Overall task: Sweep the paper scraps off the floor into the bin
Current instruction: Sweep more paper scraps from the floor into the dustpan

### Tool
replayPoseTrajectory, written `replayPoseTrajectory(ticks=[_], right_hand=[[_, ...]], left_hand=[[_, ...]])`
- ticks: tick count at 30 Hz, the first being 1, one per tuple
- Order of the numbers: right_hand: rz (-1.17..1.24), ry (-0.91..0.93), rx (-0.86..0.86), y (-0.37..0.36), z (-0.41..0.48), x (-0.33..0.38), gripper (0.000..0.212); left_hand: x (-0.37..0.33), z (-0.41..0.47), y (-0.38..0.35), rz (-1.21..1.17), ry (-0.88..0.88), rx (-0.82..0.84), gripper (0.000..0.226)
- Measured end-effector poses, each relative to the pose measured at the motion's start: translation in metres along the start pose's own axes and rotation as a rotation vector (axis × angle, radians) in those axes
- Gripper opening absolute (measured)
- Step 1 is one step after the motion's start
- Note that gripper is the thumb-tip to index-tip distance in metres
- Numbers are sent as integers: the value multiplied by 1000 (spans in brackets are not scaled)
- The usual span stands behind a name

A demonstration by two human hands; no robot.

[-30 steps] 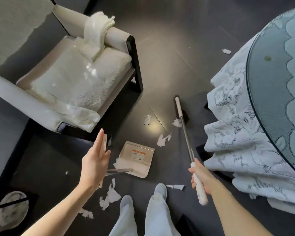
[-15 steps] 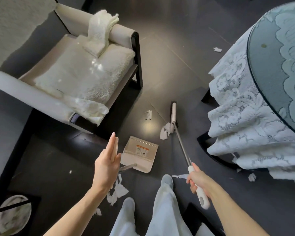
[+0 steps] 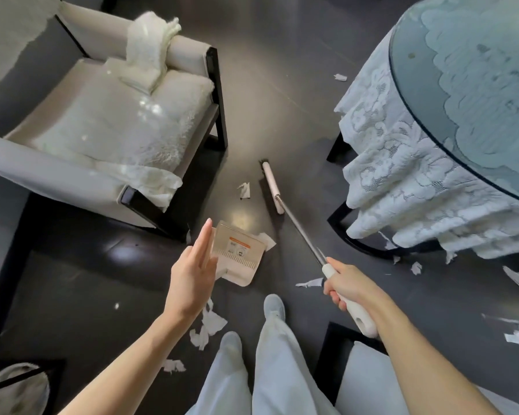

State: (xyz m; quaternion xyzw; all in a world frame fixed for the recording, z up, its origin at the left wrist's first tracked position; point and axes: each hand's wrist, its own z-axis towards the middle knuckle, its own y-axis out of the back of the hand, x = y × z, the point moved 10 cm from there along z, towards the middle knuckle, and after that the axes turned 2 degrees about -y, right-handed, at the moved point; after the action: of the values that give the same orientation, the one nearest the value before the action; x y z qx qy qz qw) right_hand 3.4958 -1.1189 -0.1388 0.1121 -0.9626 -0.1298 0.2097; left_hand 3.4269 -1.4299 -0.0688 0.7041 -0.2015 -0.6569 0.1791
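Head view: the right hand (image 3: 348, 287) grips the white-handled, steel-shafted broom (image 3: 271, 187), its head set down just right of one torn white paper scrap (image 3: 244, 190), ready to drag it nearer. The left hand (image 3: 192, 274), fingers straight and gripping nothing visible, hovers by the beige plastic dustpan (image 3: 240, 250), probably to steady it.
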Motion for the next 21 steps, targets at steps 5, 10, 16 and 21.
replayPoseTrajectory(ticks=[5, 10, 16, 21], right_hand=[[17, 27, -27, 27, 29, 40, 74], [-153, 76, -16, 42, 57, 90, 70], [-431, 104, -4, 34, 120, 151, 73], [-507, -31, 119, 9, 136, 134, 47]], left_hand=[[-4, 13, 7, -1, 29, -66, 80], [-10, 26, 7, 20, 82, -133, 79], [-9, 18, 6, 107, 133, -160, 83], [6, 5, 13, 83, 185, -178, 82]])
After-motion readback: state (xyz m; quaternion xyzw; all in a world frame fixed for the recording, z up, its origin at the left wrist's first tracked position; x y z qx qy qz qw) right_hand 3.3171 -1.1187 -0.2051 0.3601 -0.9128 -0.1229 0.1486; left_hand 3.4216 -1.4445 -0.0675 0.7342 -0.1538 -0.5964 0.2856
